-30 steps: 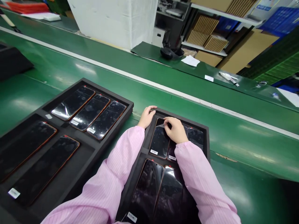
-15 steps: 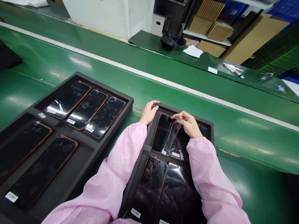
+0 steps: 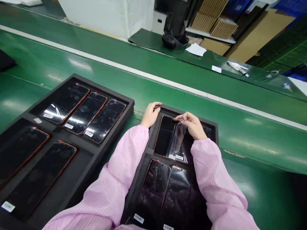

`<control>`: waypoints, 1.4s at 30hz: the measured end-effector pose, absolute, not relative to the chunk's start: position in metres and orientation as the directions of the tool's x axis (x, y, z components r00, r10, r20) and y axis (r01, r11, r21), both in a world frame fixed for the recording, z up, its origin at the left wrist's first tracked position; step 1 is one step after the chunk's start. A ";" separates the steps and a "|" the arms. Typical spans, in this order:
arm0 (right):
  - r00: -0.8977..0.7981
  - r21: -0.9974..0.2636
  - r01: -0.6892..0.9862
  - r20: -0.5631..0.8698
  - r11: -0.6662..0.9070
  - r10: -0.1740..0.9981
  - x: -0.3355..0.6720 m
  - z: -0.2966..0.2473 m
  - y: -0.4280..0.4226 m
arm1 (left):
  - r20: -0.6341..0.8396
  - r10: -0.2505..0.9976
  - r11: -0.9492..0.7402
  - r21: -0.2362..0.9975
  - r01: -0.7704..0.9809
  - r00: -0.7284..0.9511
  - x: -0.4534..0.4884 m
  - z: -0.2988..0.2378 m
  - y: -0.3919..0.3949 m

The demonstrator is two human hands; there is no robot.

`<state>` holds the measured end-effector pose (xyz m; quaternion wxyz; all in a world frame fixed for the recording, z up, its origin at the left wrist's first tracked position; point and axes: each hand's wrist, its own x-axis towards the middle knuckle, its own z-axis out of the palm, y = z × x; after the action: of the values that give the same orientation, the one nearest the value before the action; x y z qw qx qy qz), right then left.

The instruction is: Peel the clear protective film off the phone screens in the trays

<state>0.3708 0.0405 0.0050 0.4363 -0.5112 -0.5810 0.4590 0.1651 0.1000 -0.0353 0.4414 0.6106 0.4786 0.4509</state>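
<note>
At the far left corner of the right-hand black foam tray (image 3: pixel 151 140), my left hand (image 3: pixel 150 115) grips the rim with its fingers bent over the edge. My right hand (image 3: pixel 189 123) pinches a clear protective film (image 3: pixel 176 137), partly lifted off the phone screen (image 3: pixel 163 137) in the upper left of that tray. The film hangs in a fold over the neighbouring phone screen (image 3: pixel 185 148), and a small white label shows at its lower end. Two more dark phone screens, one on the left (image 3: pixel 153 188) and one beside it (image 3: pixel 177 195), lie in the nearer compartment.
To the left lies another black foam tray (image 3: pixel 96 153) holding several orange-edged phone screens (image 3: pixel 105 119). Both trays rest on a green work surface (image 3: pixel 115 81). Beyond a white strip (image 3: pixel 134 74) are paper (image 3: pixel 196 49), a white tube (image 3: pixel 237 68) and a black object (image 3: pixel 174 40).
The film's lower end has shifted right, toward the neighbouring screen, still pinched in my right hand. My left hand stays on the tray's rim. The whole view has shifted slightly.
</note>
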 end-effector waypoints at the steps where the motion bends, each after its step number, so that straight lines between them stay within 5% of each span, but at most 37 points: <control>1: -0.097 -0.979 0.194 0.040 0.058 0.994 0.371 0.005 0.040 | 0.148 0.980 -0.173 0.965 0.195 0.137 0.164 -0.033 0.099; 4: -0.093 -0.973 0.218 0.053 0.073 0.994 0.369 0.003 0.040 | 0.269 0.951 -0.305 0.898 0.316 0.154 0.161 -0.026 0.094; 7: -0.095 -0.968 0.232 0.080 0.100 0.992 0.368 0.001 0.040 | 0.359 0.889 -0.458 0.693 0.556 0.285 0.162 -0.018 0.086; 13: -0.064 -0.883 0.418 0.204 0.211 0.977 0.358 -0.009 0.039 | 0.157 0.881 -0.461 0.501 0.732 0.447 0.174 -0.006 0.068; 25: -0.195 -0.651 0.642 0.372 0.405 0.907 0.329 -0.002 0.021 | 0.104 0.905 -0.357 0.712 0.604 0.412 0.173 0.009 0.066; 35: -0.086 -0.581 0.584 0.650 0.567 0.755 0.345 0.065 -0.001 | 0.124 0.831 -0.232 0.963 0.136 0.542 0.183 0.068 0.030; 38: 0.057 -0.597 0.548 0.726 0.586 0.685 0.355 0.092 -0.014 | 0.084 0.725 -0.013 0.994 -0.108 0.684 0.176 0.083 0.016; 42: 0.499 -0.769 0.390 0.639 0.507 0.586 0.381 0.117 -0.025 | 0.041 0.589 0.119 0.983 -0.137 0.807 0.164 0.107 -0.010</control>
<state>0.3808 -0.0251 0.1171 0.7124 -0.4919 -0.4957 0.0688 0.1640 -0.0095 0.1065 0.7249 0.6147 0.1840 0.2504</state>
